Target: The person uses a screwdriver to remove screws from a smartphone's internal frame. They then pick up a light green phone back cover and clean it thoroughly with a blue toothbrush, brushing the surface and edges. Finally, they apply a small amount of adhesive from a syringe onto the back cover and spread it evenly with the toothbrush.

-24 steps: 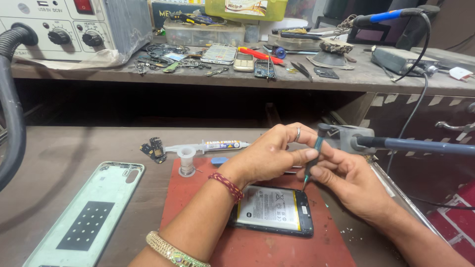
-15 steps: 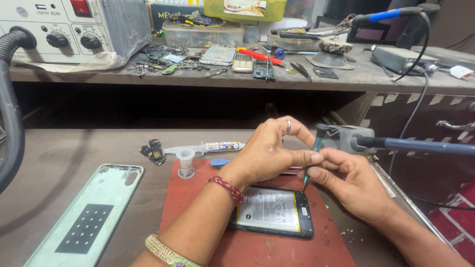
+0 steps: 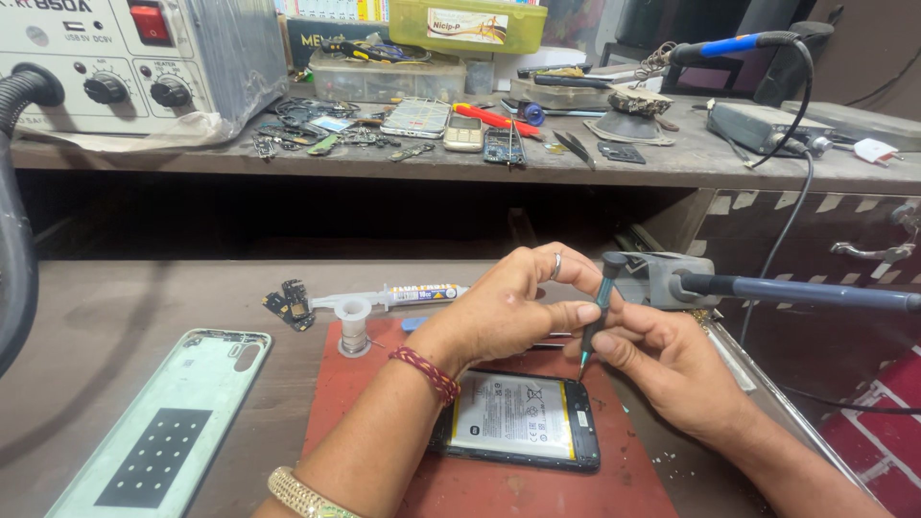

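An opened phone (image 3: 518,420) with its battery showing lies on a red work mat (image 3: 384,451). Above its top right corner stands a small teal screwdriver (image 3: 595,312), nearly upright, tip down at the phone's edge. My right hand (image 3: 662,364) grips the shaft low down. My left hand (image 3: 508,307), with a ring and a red thread bracelet, pinches the upper shaft with thumb and fingers beside the cap.
A pale green phone back cover (image 3: 158,432) lies at the left. A glue syringe (image 3: 393,295), a small white spool (image 3: 353,321) and a circuit board piece (image 3: 290,304) lie behind the mat. A clamp arm (image 3: 767,286) reaches in from the right. The cluttered shelf (image 3: 460,134) holds a rework station (image 3: 125,58).
My left hand's fingers have shifted on the screwdriver's top, and the tool stands slightly more upright. The phone has not moved.
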